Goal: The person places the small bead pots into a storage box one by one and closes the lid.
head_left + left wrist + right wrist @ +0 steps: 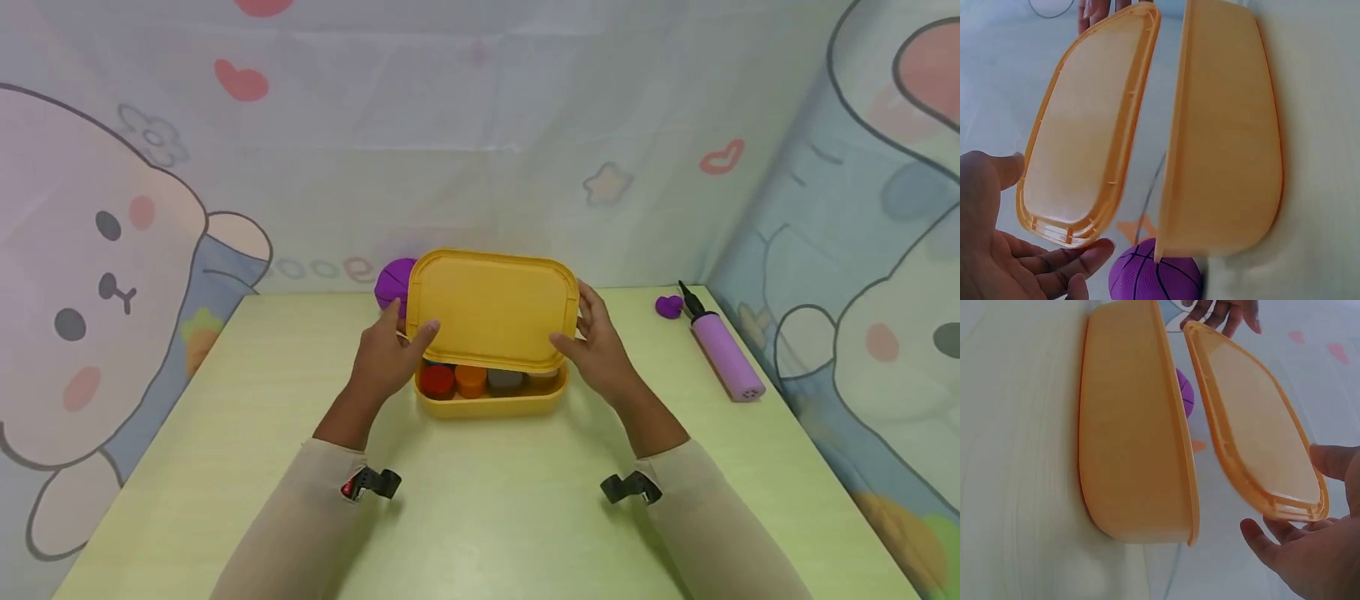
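Observation:
A yellow plastic lid [495, 308] is held tilted above a yellow box [491, 407]. My left hand [386, 354] grips the lid's left end, thumb on the near face and fingers behind. At the other end, my right hand [597, 346] holds it the same way. Both wrist views show a gap between the lid [1085, 125] and the box [1129, 431]. Inside the box, below the lid's lower edge, I see a red round piece [437, 381], an orange one [471, 381] and a dark grey one [506, 380]. The lid hides the rest of the inside.
A purple ball with black lines [393, 283] sits behind the box on the left. On the right of the table [495, 500] lie a lilac hand pump [726, 354] with a black nozzle and a small purple object [668, 307]. Printed cloth [450, 150] hangs behind.

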Motion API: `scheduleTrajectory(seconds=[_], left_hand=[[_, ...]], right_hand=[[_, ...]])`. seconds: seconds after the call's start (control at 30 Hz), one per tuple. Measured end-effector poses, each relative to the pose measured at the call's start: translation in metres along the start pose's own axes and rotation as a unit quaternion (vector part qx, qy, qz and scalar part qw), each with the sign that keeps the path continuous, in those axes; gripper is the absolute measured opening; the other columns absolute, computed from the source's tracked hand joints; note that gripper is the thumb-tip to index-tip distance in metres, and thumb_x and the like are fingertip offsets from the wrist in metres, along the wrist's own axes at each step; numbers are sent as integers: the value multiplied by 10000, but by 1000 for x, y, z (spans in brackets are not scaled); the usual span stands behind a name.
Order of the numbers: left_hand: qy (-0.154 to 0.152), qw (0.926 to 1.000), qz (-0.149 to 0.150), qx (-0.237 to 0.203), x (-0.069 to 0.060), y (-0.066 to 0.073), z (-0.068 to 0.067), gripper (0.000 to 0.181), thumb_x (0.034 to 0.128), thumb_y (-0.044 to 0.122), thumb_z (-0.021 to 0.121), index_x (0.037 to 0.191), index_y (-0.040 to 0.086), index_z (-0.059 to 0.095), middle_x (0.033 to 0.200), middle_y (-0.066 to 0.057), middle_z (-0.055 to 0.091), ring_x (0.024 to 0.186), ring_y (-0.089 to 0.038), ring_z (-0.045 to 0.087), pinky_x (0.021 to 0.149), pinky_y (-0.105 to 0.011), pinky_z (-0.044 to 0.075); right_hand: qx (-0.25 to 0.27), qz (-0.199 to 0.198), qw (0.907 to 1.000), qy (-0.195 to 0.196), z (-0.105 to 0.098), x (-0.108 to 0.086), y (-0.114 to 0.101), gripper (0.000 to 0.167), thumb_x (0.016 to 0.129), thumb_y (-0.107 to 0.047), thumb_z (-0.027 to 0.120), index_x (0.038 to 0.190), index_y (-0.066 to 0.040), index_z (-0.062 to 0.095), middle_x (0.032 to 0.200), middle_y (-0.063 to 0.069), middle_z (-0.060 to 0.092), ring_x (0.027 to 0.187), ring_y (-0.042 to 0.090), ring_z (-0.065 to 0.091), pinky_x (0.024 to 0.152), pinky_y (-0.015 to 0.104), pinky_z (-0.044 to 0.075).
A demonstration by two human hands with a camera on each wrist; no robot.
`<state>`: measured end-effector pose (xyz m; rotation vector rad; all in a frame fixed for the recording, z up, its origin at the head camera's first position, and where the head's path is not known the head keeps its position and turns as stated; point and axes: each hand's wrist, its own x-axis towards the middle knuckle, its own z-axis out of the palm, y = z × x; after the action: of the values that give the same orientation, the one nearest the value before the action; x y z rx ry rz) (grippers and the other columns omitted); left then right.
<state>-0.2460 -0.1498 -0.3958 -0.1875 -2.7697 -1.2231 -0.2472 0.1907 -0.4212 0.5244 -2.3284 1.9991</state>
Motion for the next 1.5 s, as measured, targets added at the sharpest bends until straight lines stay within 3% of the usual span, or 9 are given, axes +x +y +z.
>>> scheduleTrajectory(seconds=[0.23,0.47,0.67,1.0,1.1,1.17,1.27,1.4,1.5], left_hand=[[-291,9994,82,-193,-6,7,-2,811,1037,682,614,1547,60,502,1444,-196,701,1404,-412,648,1165,-598,536],[-852,9952,56,-469,-6,12,-13,865,1044,669,613,1605,72,338,1556,-207,597,1455,-437,593,1194,-617,504],[-918,9922,-6,-847,-4,12,-14,840,1057,706,553,1593,104,318,1543,-191,610,1476,-426,584,1215,-622,481],[-942,9862,-19,-1360,-5,4,-11,1012,993,885,349,1449,-12,236,1456,-300,443,1418,-442,517,1213,-625,408],[-1126,9818,-38,-1528,-5,-2,-9,1089,983,892,368,1591,22,126,1482,-369,481,1562,-454,426,1289,-652,344],[-1316,9780,-5,-1615,-5,-7,-8,1125,1014,844,405,1709,97,-69,1641,-367,407,1655,-445,311,1330,-672,278],[-1590,9719,150,-1727,-7,-14,-8,1115,1068,730,475,1676,295,-353,1809,-263,191,1709,-427,159,1349,-684,198],[-1760,9652,464,-1876,-8,-22,-7,1105,1097,596,562,1635,391,-381,1857,-98,-86,1712,-431,126,1358,-670,166],[-1756,9647,669,-1847,-9,-27,-9,1165,1070,564,647,1652,393,-348,1855,-65,-124,1729,-384,55,1368,-674,87]], right_hand=[[-641,154,9977,166,7,-2,-3,987,1078,-273,697,1769,-307,-8,1860,-14,109,1721,310,164,1349,674,231],[-1146,243,9922,433,10,-6,-20,1044,1056,-305,714,1749,-454,-53,1762,163,103,1556,425,291,1247,734,270],[-1461,389,9882,229,9,-14,-24,1143,1030,-387,753,1703,-520,-162,1848,63,73,1643,413,249,1260,826,232],[-365,345,9987,97,11,-20,-20,792,1146,-321,570,1669,-113,13,1849,146,110,1725,399,108,1354,644,248],[-48,430,9984,351,13,-20,-19,676,1164,-348,509,1608,-75,79,1834,205,123,1727,378,102,1378,623,173],[139,446,9974,554,13,-20,-18,630,1169,-349,492,1576,-50,115,1815,243,174,1715,374,170,1386,599,163],[192,453,9960,746,13,-21,-16,624,1159,-337,531,1553,-36,152,1801,222,241,1653,379,335,1364,489,301],[209,430,9966,670,10,-24,-14,708,1120,-250,638,1588,-26,155,1814,145,251,1558,388,475,1157,227,527],[224,521,9972,477,7,-27,-12,856,1077,-189,709,1682,-65,116,1834,86,223,1563,381,468,1147,233,534]])
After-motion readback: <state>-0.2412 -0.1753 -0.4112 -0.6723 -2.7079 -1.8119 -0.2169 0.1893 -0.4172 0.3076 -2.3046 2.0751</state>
